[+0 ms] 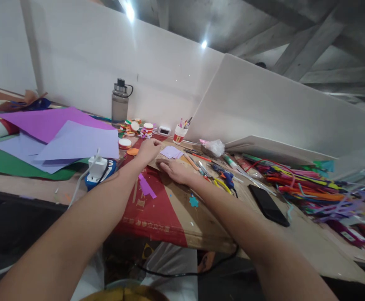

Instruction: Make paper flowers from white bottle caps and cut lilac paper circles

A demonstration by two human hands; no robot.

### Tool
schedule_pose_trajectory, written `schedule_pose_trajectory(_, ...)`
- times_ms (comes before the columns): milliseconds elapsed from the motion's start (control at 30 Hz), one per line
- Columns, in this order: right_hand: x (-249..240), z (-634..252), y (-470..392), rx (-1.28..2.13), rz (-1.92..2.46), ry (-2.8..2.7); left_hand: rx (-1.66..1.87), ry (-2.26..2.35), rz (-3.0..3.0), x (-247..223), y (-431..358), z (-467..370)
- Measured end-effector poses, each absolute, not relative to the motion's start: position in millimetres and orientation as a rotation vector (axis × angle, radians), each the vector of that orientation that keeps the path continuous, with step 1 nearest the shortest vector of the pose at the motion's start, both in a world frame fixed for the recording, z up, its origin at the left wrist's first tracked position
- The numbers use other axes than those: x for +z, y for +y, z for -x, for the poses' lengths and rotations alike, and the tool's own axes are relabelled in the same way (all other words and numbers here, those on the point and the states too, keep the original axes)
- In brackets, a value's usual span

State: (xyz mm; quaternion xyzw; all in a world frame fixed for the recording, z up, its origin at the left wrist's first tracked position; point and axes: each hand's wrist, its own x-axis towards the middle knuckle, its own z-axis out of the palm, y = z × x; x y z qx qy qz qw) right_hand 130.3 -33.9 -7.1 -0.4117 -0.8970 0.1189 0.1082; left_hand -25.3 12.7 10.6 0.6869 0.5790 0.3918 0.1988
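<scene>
Left hand (149,149): centre of the frame, low over the work surface, fingers bent inward; whether they pinch anything cannot be told
Right hand (176,170): just below and right of centre, back upward, laid low on the board, perhaps to steady it; the palm is hidden, so a grasp cannot be confirmed
Lilac paper pieces (171,152): centre of the frame, loosely heaped just beyond the two hands, seemingly kept there for short reach
Cardboard (157,217): red and brown, lower centre, spread under both hands, probably to shield the tabletop
Purple strips (147,186): left of lower centre, lying loose on the cardboard's red part, apparently set aside
Blue cut-out (193,201): lower centre, flat and apart from the hands, near the right forearm
Pen cup (179,134): above centre, upright, which keeps its contents standing and easy to pick
Pliers (222,186): yellow-handled, right of centre, among other tools, likely sorted to one side to free the middle
Phone (268,205): lower right, flat, dark screen upward
Coloured stems (298,179): right side, bundled lengthwise, presumably as stock
Large paper sheets (85,140): left side, overlapping, probably stacked away from the hands to stay uncreased
Bottle (120,104): upper left of centre, upright by the white partition
</scene>
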Motion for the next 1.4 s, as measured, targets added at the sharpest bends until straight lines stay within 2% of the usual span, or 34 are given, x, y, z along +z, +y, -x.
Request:
schedule_pose_trajectory(133,-8.4,-146.9,-51.9,0.357,1.126,-2.678,1.084,1.598,-1.968,9.1,15.2,24.6)
schedule_pose_trajectory(333,-17.8,-167.9,-55.4,-0.016,1.371,-2.657,1.106,1.564,-1.985,7.8,12.1,23.0)
schedule_pose_trajectory(567,-17.0,-133.4,-45.3,-0.323,1.336,-2.799,1.093,1.567,-2.006,5.7,13.3,22.7)
schedule_pose_trajectory(767,-19.3,-117.4,-34.9,-0.421,1.388,-2.875,1.09,1.589,-2.003,3.5,14.7,22.8)
schedule_pose_trajectory(1033,-25.0,-116.3,-33.2,-0.19,1.627,-2.782,1.018,1.611,-2.071,2.3,12.6,19.7)
schedule_pose_trajectory(1200,-20.0,-121.4,-37.1,-0.165,1.652,-2.706,1.023,1.608,-2.066,6.5,9.6,19.8)
schedule_pose_trajectory(1400,-26.7,-132.6,-37.3,0.025,1.525,-2.456,1.164,1.499,-2.055,11.6,7.1,20.4)
